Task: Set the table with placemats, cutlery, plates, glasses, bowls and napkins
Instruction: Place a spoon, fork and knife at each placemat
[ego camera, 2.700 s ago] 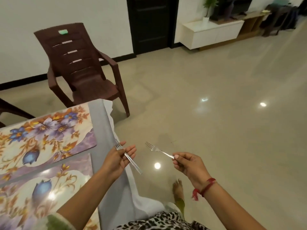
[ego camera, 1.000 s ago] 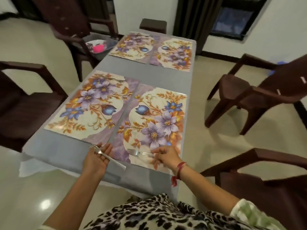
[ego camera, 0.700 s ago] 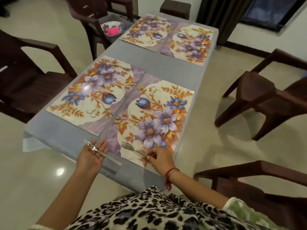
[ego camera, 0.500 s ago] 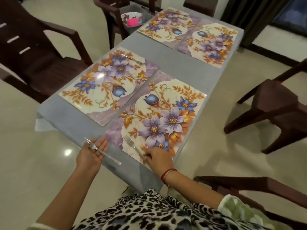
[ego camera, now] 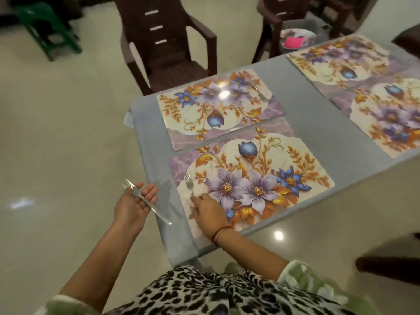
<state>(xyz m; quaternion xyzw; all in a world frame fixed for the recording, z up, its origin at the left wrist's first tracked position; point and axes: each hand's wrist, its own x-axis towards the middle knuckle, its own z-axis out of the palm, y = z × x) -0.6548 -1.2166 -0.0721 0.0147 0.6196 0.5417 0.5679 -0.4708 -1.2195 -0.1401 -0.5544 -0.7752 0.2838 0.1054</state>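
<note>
Four floral placemats lie on the grey table (ego camera: 306, 114). On the left end of the nearest placemat (ego camera: 261, 169) lies a fork (ego camera: 188, 181), tines pointing away from me. My right hand (ego camera: 208, 211) rests on that mat with its fingertips curled over the fork's handle end. My left hand (ego camera: 136, 203) hovers off the table's left edge, palm up, holding a second fork (ego camera: 147, 202) across its palm. A third fork (ego camera: 259, 90) lies on the placemat beyond (ego camera: 218, 108). Both right-hand mats (ego camera: 341, 62) (ego camera: 386, 117) are bare.
A brown plastic chair (ego camera: 163, 42) stands behind the far-left mat. Another chair (ego camera: 284, 19) holds a grey tub with a plate and something pink (ego camera: 295, 39). A green stool (ego camera: 45, 30) is far left. A dark chair arm (ego camera: 386, 264) juts in at lower right.
My view swung to the table's side. My right hand lowered its fork onto the near placemat and turned its tines away from me. My left hand kept its fork.
</note>
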